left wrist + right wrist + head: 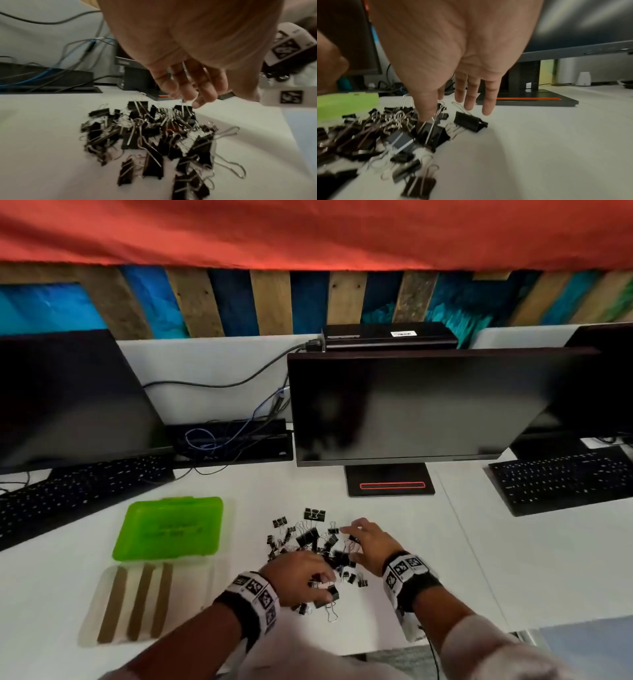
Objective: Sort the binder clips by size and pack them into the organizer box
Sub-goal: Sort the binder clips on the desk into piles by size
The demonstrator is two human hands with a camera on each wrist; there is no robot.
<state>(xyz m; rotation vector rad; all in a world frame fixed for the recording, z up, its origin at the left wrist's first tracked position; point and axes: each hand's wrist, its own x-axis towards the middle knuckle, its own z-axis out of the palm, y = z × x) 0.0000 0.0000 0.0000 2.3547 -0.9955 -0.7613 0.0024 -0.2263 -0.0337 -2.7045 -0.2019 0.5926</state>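
Several black binder clips of mixed sizes lie in a heap (308, 542) (154, 134) (385, 129) on the white desk. My left hand (323, 585) (188, 94) hovers over the heap's near side with its fingers curled round the wire handles of a binder clip. My right hand (352, 539) (447, 108) is spread over the heap's right side with straight fingers, and its thumb (426, 111) presses on a large clip (433, 134). Left of the heap the organizer box lies open: green lid (168, 529) (347, 102) and clear divided tray (102, 587).
A dark monitor's stand base (390, 484) (530, 101) sits just behind the heap. Keyboards lie at the far left (78, 491) and far right (565, 477). Cables (219, 436) gather at the back. The desk's front edge runs close under my forearms.
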